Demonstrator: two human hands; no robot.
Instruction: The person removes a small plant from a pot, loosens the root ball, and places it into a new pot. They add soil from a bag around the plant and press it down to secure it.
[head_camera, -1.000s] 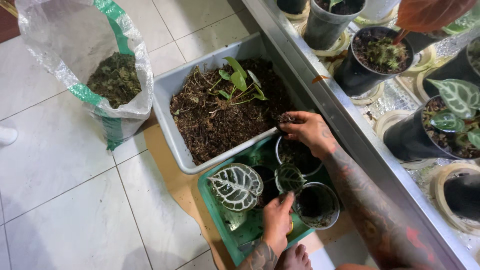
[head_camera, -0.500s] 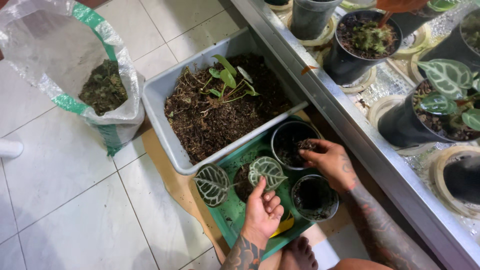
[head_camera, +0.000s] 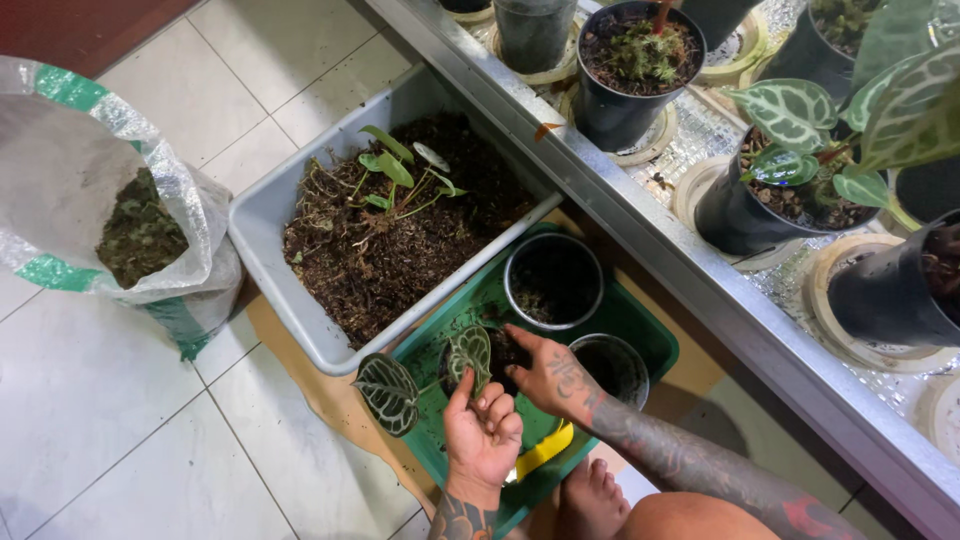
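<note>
Three black pots (head_camera: 553, 280) sit in the green tray (head_camera: 655, 345), beyond the grips, none yet planted. Left hand (head_camera: 482, 436) pinches a veined-leaf seedling (head_camera: 468, 358) over the nearest pot; right hand (head_camera: 545, 375), fingers loose, rests on its soil. Potting seems barely begun.

One camera sits on the person's head and looks steeply down over the floor in front of them. It is close enough that both forearms rise from the bottom edge, the left hand (head_camera: 482, 432) and right hand (head_camera: 545, 378) low in the centre. The green tray (head_camera: 655, 345) lies mid-frame, the grey tub (head_camera: 262, 215) above and left, the metal bench (head_camera: 640, 215) running diagonally across the right. No second view exists to overlap with it.
</note>
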